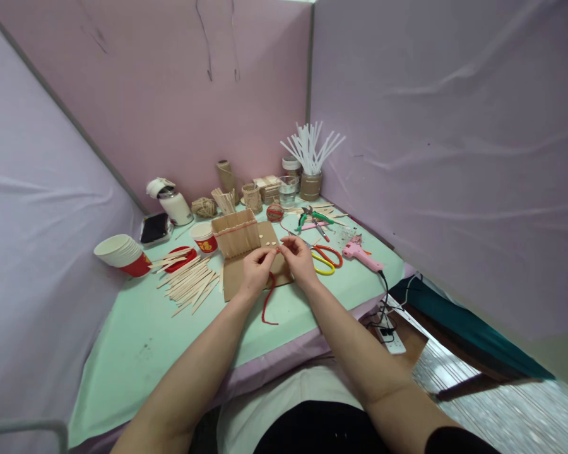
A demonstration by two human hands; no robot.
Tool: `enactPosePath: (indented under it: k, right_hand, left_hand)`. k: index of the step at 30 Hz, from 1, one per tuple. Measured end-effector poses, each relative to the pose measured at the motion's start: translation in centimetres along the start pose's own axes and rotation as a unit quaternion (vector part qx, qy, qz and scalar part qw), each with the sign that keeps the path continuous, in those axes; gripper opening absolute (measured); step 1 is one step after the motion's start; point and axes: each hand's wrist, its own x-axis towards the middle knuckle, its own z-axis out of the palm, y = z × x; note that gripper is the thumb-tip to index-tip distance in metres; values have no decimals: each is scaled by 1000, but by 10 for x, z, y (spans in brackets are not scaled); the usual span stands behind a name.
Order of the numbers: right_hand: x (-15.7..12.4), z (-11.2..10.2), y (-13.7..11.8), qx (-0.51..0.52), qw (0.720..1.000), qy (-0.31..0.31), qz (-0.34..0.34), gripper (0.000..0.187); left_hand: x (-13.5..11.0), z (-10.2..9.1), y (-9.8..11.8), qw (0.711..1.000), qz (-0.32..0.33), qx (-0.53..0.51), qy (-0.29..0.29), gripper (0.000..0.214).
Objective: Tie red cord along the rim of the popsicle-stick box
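My left hand (257,270) and my right hand (298,257) meet fingertip to fingertip over a piece of brown cardboard (236,277). Both are pinched on a red string (267,302), whose loose end curls down onto the table below my left hand. Behind my left hand stands a small box of wooden sticks (236,234) with a red string band round it. Several small pale pieces (271,244) lie on the cardboard just beyond my fingers. Close to my right hand are scissors (329,257) with red and yellow handles. A ball of red string (275,213) sits farther back.
Loose wooden sticks (192,284), a red-and-white paper cup (204,239) and stacked cups (123,254) are on the left. Green-handled pliers (312,217) and a corded pink glue gun (362,256) lie right. Jars, twine and a holder of white glue sticks (311,151) line the back.
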Motion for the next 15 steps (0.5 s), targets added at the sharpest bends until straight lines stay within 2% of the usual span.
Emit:
enactPosePath:
  k: [4,7,15]
  right_hand:
    - [-2,0,-3,-77,995,-4,-68,10]
    - [-3,-1,-6,-127,987,-22,-99,10]
    - [-5,0,-5,-181,976,-47,-114,13]
  left_hand:
    - [1,-1,0,1000,-5,-5,1,21]
    - [3,-3,-1,1000,-8,-1,-3,20]
    - [8,-8,-2,1000,-12,-2,-8,19]
